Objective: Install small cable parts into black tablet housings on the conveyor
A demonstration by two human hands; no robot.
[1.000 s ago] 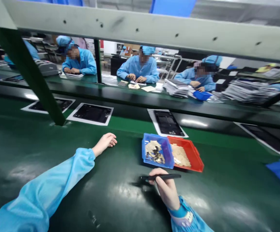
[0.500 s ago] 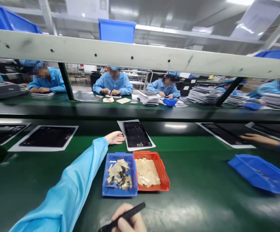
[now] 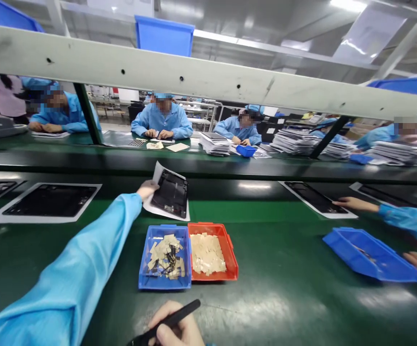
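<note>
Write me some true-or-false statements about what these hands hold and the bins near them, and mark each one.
1. The left hand holds a white sheet with a black panel on it. True.
2. The right hand holds a black tool. True.
3. The near blue bin stands beside the red bin. True.
4. The red bin is filled with black pieces. False: it holds pale pieces.
5. The right hand is touching the sheet. False: it is apart from the sheet, on the near side of the two bins.
6. The black tool lies inside the near blue bin. False: it is in the right hand.
</note>
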